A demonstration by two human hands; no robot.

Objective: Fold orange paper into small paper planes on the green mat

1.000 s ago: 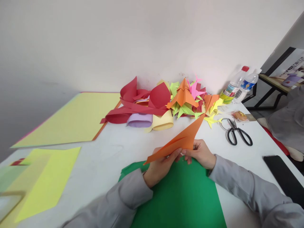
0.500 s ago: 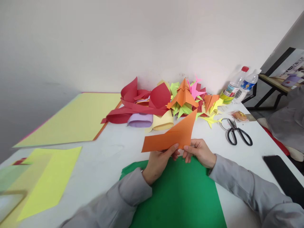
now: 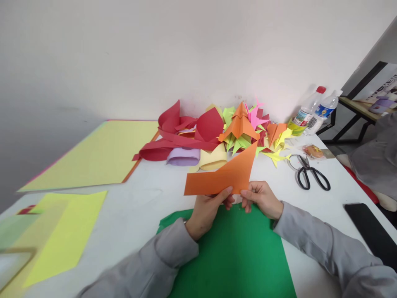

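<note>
An orange piece of paper (image 3: 228, 176), a straight strip on the left that rises to a point on the right, is held up above the table. My left hand (image 3: 206, 213) pinches its lower edge near the middle, thumb in front and fingers behind. At the lower right corner, my right hand (image 3: 262, 198) has the same paper between thumb and fingers. Below both hands lies a large green sheet (image 3: 235, 256), partly covered by my left sleeve.
Behind the hands are red paper bands (image 3: 189, 140) and folded orange paper (image 3: 240, 124). Black-handled scissors (image 3: 310, 174), a black phone-like slab (image 3: 370, 231) and two bottles (image 3: 313, 111) stand or lie right. Yellow sheets (image 3: 74, 231) and a large pale-yellow sheet (image 3: 93, 155) lie left.
The left end of the orange paper has tilted slightly, its lower edge now a little higher. Both hands keep their grip in nearly the same place.
</note>
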